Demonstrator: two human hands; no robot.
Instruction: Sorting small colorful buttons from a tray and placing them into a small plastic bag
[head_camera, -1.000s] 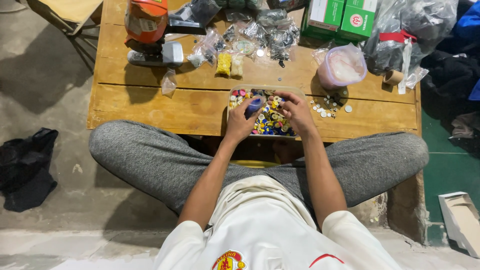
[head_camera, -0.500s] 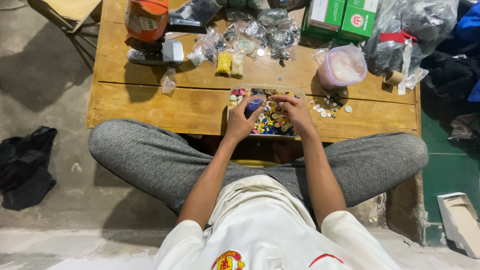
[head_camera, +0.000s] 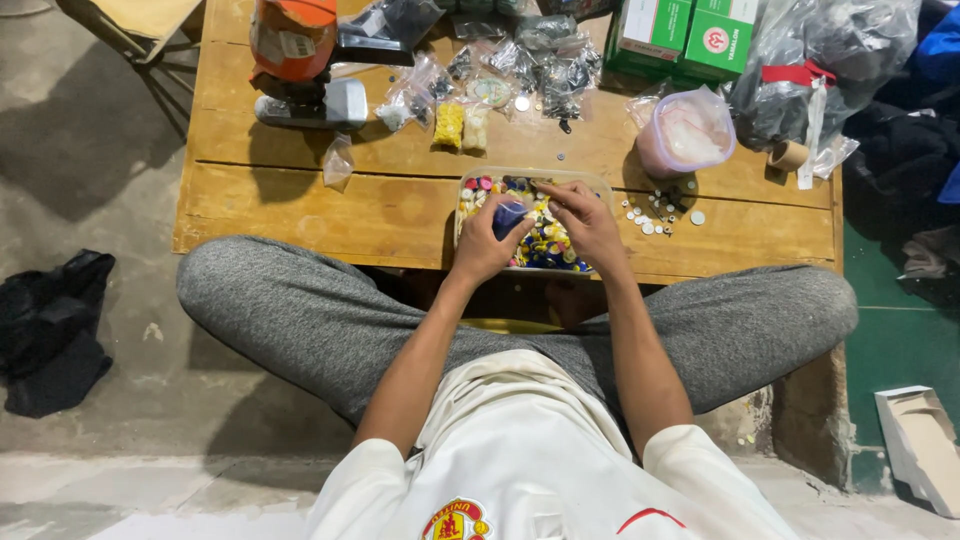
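A clear plastic tray (head_camera: 470, 183) full of many small coloured buttons sits at the near edge of a low wooden table (head_camera: 300, 200). My left hand (head_camera: 485, 245) rests over the tray's left side and grips a small dark blue object (head_camera: 508, 217). My right hand (head_camera: 585, 222) lies over the tray's right half, its fingertips pinched among the buttons; whether it holds one is hidden. Both hands nearly touch above the tray.
Loose white buttons (head_camera: 655, 212) lie right of the tray. Behind stand a bagged pink tub (head_camera: 688, 135), several small plastic bags (head_camera: 500, 70), green boxes (head_camera: 685, 35), an orange-topped device (head_camera: 295, 40) and a tape roll (head_camera: 788, 155). My crossed grey-trousered legs (head_camera: 300, 310) sit under the table.
Both hands stay over the tray with only slight finger movement. The view has shifted a little.
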